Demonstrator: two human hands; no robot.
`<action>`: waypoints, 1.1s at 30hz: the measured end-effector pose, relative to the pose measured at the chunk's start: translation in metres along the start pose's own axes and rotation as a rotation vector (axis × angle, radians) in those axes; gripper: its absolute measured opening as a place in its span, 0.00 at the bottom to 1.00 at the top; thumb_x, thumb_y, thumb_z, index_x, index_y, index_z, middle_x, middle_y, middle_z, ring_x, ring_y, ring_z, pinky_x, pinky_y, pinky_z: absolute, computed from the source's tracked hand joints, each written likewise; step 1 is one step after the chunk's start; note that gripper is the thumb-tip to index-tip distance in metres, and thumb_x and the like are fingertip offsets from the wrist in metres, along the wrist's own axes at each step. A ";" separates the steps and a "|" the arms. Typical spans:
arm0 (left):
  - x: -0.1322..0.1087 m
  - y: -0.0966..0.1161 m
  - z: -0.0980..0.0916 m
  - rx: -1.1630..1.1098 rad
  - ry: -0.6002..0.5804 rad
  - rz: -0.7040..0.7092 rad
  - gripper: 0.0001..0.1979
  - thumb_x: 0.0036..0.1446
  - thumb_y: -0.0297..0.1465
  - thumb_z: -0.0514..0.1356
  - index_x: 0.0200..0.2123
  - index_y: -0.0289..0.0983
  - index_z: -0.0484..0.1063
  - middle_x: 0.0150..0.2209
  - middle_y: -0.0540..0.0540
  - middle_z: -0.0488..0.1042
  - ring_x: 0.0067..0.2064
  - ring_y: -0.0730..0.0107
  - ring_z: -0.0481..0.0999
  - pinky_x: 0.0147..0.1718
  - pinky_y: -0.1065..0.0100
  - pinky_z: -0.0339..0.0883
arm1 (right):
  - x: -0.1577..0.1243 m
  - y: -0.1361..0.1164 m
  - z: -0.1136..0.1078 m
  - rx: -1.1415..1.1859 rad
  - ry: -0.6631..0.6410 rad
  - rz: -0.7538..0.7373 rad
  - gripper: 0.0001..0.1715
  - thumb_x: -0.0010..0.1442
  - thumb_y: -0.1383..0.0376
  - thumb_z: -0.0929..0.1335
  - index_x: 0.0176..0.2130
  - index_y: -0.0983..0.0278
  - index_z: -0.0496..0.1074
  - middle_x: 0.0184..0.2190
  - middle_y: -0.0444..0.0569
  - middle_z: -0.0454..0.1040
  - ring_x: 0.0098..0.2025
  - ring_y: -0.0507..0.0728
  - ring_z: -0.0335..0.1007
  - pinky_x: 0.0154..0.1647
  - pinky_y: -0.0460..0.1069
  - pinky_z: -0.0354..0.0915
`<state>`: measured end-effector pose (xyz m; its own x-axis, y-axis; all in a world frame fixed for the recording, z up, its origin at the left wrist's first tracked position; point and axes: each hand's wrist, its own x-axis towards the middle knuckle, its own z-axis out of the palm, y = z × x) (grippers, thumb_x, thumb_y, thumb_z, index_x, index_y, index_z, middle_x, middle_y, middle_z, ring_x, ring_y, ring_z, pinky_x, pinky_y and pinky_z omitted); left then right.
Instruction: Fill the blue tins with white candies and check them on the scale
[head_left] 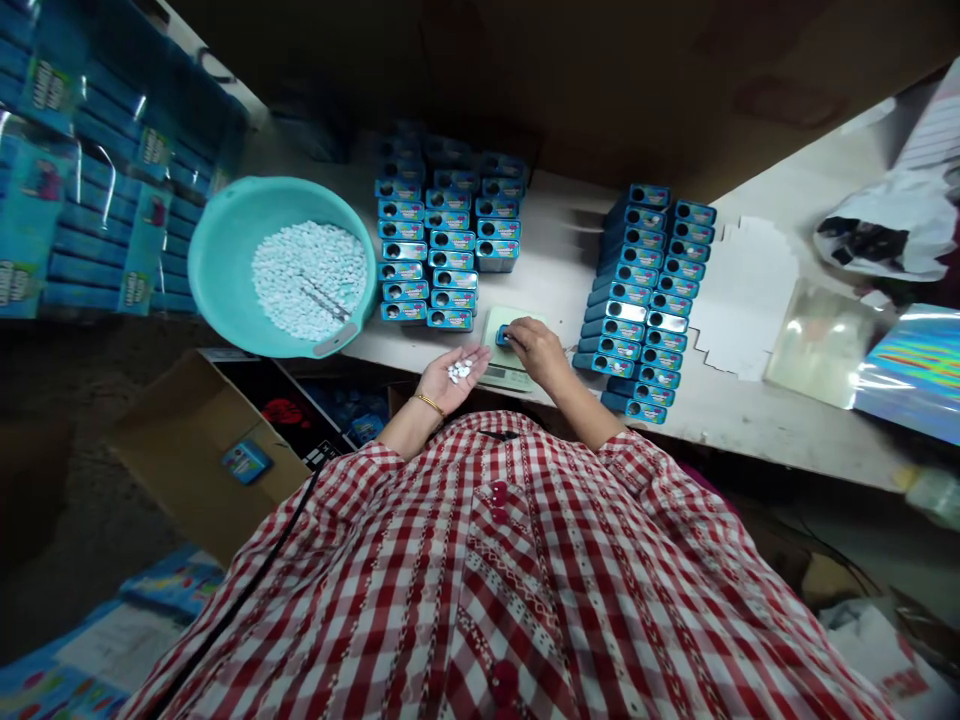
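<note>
My left hand point(448, 380) lies palm up, its fingers cupped and stretched toward the scale, with several small white candies point(460, 371) on it. My right hand point(534, 350) has its fingertips pinched over a small blue tin point(501, 336); what they hold is too small to make out. That tin stands on a pale green scale point(517, 378) at the table's front edge. A turquoise basin point(217, 270) at the left holds many white candies point(300, 270). Blue tins point(451, 260) stand in columns behind my hands.
More blue tins point(637, 290) stand in two columns at the right, beside flat white card point(746, 300). Wrapped blue packs point(90, 200) are stacked far left. An open cardboard box point(172, 420) sits below the basin. A large brown carton point(585, 80) walls the back.
</note>
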<state>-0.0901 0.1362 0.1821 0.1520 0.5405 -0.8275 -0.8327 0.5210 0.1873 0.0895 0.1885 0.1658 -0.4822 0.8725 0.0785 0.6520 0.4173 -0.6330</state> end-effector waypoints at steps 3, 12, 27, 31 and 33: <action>-0.006 0.002 -0.007 -0.008 0.020 -0.009 0.12 0.58 0.24 0.51 0.38 0.26 0.72 0.36 0.36 0.77 0.45 0.63 0.76 0.42 0.69 0.72 | -0.010 0.002 -0.007 0.024 0.107 0.012 0.11 0.61 0.68 0.62 0.40 0.63 0.73 0.40 0.52 0.74 0.43 0.56 0.68 0.46 0.52 0.66; -0.014 0.018 -0.020 -0.038 0.095 0.058 0.13 0.58 0.21 0.48 0.40 0.27 0.71 0.33 0.39 0.76 0.37 0.68 0.78 0.34 0.72 0.74 | -0.038 0.028 -0.036 0.034 0.339 0.240 0.13 0.61 0.61 0.61 0.38 0.62 0.73 0.34 0.50 0.74 0.38 0.57 0.69 0.38 0.53 0.68; -0.014 0.025 -0.027 -0.006 0.135 0.065 0.10 0.57 0.21 0.49 0.33 0.28 0.71 0.28 0.41 0.75 0.29 0.73 0.76 0.24 0.77 0.69 | -0.027 0.030 -0.019 -0.018 -0.027 0.122 0.33 0.54 0.57 0.68 0.56 0.63 0.60 0.53 0.58 0.62 0.56 0.65 0.57 0.56 0.62 0.56; -0.014 0.019 -0.021 0.052 0.048 0.072 0.12 0.54 0.18 0.50 0.36 0.27 0.71 0.33 0.37 0.76 0.38 0.68 0.78 0.35 0.72 0.72 | -0.023 0.013 -0.023 -0.005 0.023 0.104 0.29 0.56 0.56 0.67 0.54 0.63 0.63 0.52 0.58 0.63 0.54 0.65 0.58 0.55 0.62 0.57; -0.014 0.014 -0.015 0.095 -0.035 0.041 0.13 0.51 0.17 0.50 0.37 0.27 0.72 0.37 0.36 0.77 0.42 0.65 0.77 0.42 0.68 0.71 | -0.020 -0.007 -0.022 0.030 0.019 0.050 0.23 0.59 0.57 0.65 0.53 0.61 0.66 0.49 0.56 0.66 0.52 0.64 0.60 0.54 0.61 0.58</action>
<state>-0.1117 0.1261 0.1882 0.1386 0.5847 -0.7993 -0.7848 0.5571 0.2715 0.1074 0.1732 0.1852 -0.4385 0.8967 0.0607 0.6566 0.3657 -0.6596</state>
